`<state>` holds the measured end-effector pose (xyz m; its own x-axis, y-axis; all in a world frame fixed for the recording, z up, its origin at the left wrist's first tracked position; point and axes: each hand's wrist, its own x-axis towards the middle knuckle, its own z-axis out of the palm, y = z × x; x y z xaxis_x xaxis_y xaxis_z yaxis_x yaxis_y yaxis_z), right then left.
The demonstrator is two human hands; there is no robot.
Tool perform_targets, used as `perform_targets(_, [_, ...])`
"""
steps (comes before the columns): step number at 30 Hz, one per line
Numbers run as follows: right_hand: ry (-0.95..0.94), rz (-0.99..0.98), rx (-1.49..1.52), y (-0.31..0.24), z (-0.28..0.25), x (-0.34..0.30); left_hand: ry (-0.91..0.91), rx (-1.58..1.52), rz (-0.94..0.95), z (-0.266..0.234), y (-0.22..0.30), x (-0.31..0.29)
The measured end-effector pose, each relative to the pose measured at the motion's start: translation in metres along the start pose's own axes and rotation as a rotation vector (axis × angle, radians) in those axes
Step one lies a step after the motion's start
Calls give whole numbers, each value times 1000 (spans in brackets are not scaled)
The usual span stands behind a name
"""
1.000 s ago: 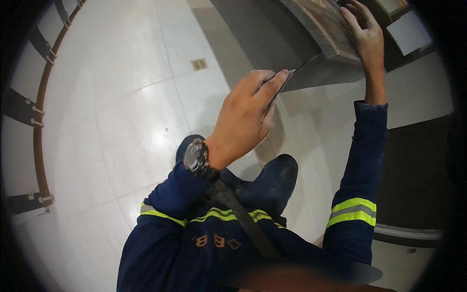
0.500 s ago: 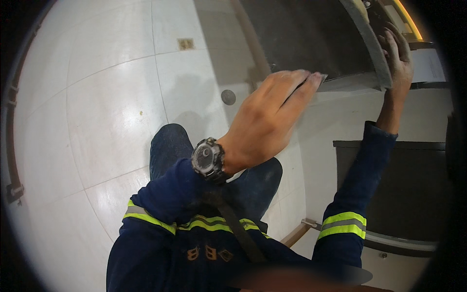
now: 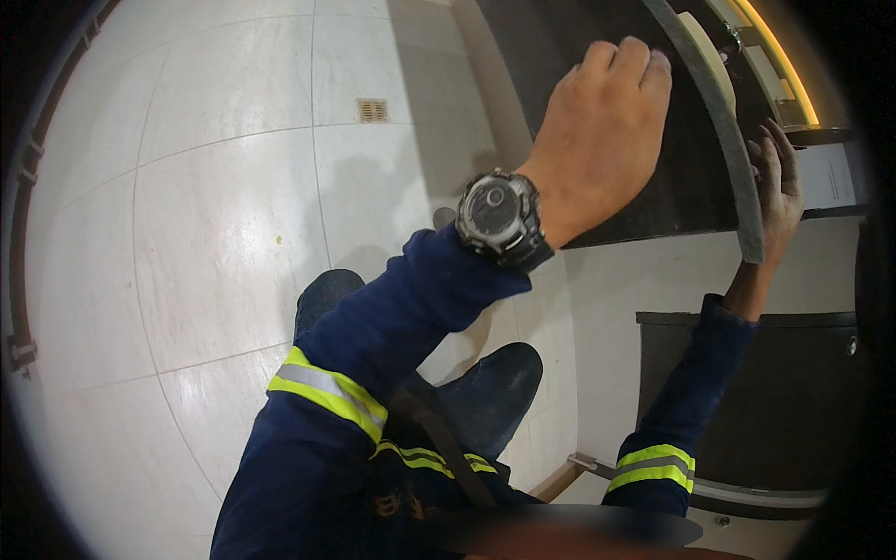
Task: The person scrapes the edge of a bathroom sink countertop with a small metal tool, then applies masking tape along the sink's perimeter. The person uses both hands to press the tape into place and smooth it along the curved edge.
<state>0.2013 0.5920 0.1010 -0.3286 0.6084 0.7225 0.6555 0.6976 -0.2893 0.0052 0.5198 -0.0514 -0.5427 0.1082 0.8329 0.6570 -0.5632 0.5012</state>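
My left hand (image 3: 602, 140), with a black wristwatch (image 3: 504, 219) at its wrist, is closed, fingers curled down over a dark panel (image 3: 523, 56). Whatever its fingertips hold is hidden behind the hand. A rough grey edge strip (image 3: 723, 121) runs along the panel's right side and ends in a corner. Beyond that strip, my right hand (image 3: 782, 182) is raised beside its lower end, pale dust on the fingers. These fingers are stretched out and slightly apart. Whether the palm touches the strip cannot be made out.
Behind the strip are a pale curved basin-like rim (image 3: 709, 61) and a glowing yellow light strip (image 3: 784, 56). A dark cabinet door (image 3: 747, 401) stands at the lower right. Light floor tiles (image 3: 224, 205) with a square drain grate (image 3: 371, 110) lie at left.
My left hand has moved up and right over the dark panel; a small grey pointed piece at its fingertips no longer shows. My right hand sits slightly lower in view. The view has shifted.
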Motion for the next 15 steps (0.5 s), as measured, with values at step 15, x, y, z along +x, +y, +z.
perform_targets(15, [-215, -239, 13, 21, -14, -2, -168, -52, -16, -9, -43, 101])
